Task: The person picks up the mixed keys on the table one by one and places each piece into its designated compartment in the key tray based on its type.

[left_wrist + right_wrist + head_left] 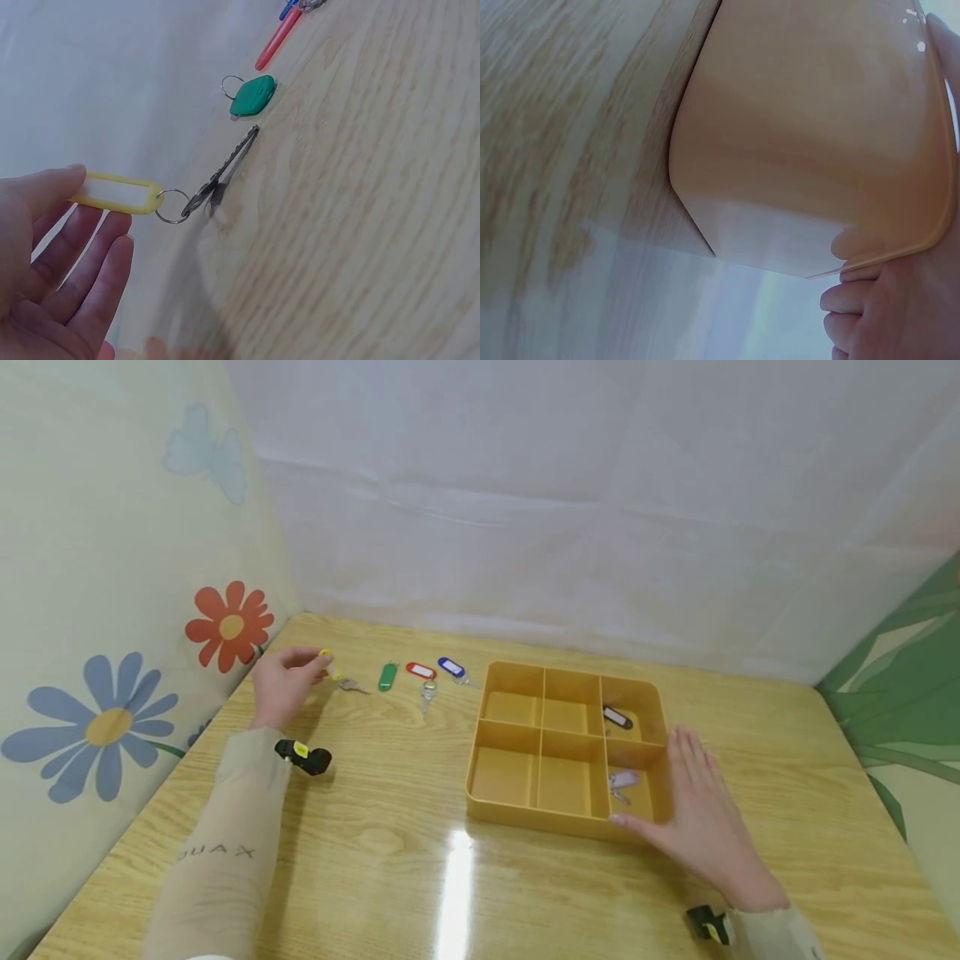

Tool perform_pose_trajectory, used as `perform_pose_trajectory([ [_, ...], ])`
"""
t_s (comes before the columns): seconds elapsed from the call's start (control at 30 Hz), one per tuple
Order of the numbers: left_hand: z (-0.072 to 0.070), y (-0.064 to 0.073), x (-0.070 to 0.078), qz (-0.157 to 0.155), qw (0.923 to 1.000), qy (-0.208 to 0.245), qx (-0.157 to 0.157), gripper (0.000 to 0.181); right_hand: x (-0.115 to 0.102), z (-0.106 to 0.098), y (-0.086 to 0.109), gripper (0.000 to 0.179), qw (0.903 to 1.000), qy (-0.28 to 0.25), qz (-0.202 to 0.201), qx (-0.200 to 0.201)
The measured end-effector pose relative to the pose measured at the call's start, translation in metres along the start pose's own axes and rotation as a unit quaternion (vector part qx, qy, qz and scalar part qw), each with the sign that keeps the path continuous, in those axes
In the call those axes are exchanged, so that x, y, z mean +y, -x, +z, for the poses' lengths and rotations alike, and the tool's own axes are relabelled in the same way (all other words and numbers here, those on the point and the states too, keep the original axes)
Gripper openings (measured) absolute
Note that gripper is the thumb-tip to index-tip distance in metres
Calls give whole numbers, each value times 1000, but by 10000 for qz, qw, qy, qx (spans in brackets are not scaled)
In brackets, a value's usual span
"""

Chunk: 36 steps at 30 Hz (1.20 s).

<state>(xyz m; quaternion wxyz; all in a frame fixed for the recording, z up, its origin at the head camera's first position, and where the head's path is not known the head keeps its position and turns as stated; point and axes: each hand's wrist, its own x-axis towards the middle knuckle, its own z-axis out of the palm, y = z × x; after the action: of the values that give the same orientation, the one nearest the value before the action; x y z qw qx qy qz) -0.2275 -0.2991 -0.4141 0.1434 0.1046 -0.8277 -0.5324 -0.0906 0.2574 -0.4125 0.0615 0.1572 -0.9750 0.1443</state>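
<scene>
My left hand (281,685) pinches a yellow key tag (112,193) by one end, between thumb and fingers. From its ring hangs a metal key (217,174), whose tip touches or nearly touches the table. My right hand (703,822) rests against the right side of an orange organizer box (540,817), fingers straight, thumb at the front rim. The box has several compartments. A black key tag (618,717) lies in the back right one, and a purple key tag (624,778) with a key lies in the front right one.
Between left hand and box lie a green key tag (387,677), a red key tag (422,671) with a key, and a blue key tag (452,667) with a key. A white cloth (480,527) hangs behind the wooden table (360,860); flowered fabric (105,610) stands at left.
</scene>
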Motion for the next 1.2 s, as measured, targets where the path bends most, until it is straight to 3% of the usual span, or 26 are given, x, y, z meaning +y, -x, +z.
perform_pose_trajectory([
  [0.23, 3, 2, 2, 181, 9998, 8, 25, 41, 0, 1, 1, 128, 10000, -7, -22, 16],
  [0.53, 7, 4, 8, 194, 9996, 112, 186, 41, -1, -1, -1, 130, 10000, 58, -11, -30],
  [0.87, 13, 8, 22, 248, 9995, 46, 205, 42, 0, -2, -1, 130, 10000, 45, 57, -66],
  [1.2, 24, 12, 40, 606, 9979, 142, 177, 42, 2, 0, 0, 129, 10000, 57, 0, 1],
])
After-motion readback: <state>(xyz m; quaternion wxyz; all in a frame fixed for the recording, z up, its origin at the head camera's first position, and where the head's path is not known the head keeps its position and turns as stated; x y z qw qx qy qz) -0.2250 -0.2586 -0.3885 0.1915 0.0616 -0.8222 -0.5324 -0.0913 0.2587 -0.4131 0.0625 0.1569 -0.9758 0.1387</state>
